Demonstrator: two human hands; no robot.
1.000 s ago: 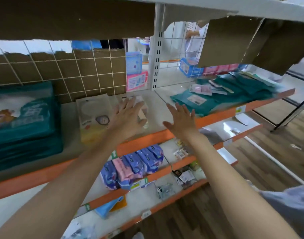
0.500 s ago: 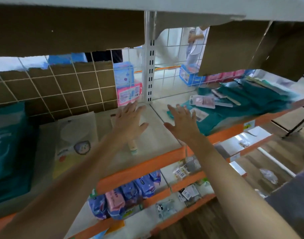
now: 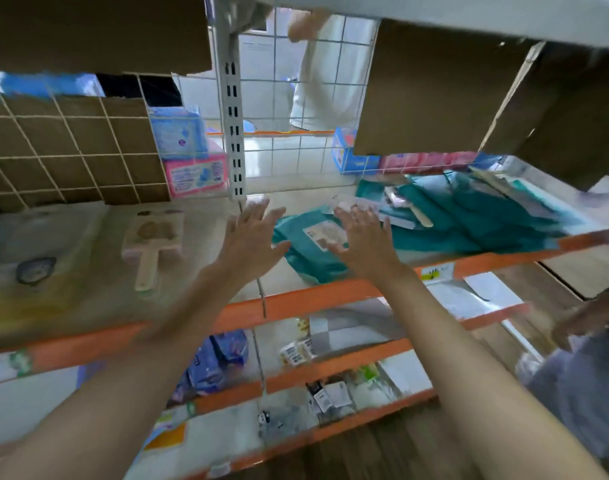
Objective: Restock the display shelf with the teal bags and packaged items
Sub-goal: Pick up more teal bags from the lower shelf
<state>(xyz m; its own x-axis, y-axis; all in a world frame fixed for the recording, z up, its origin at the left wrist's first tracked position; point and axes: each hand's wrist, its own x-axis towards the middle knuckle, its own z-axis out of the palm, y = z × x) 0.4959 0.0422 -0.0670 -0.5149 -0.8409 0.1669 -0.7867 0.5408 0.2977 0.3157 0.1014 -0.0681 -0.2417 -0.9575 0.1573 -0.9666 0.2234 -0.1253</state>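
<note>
Now the left hand is wide open, fingers spread, holding nothing. Next to it, the right hand is open and empty too, over a teal bag. More teal bags lie further right on the orange-edged shelf.

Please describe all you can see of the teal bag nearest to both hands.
The teal bag lies flat near the front of the orange-edged shelf, first of a row of like bags. It looks like soft plastic and carries a pale printed label. The right hand covers part of it; actual contact is unclear. The left hand is beside it.
</note>
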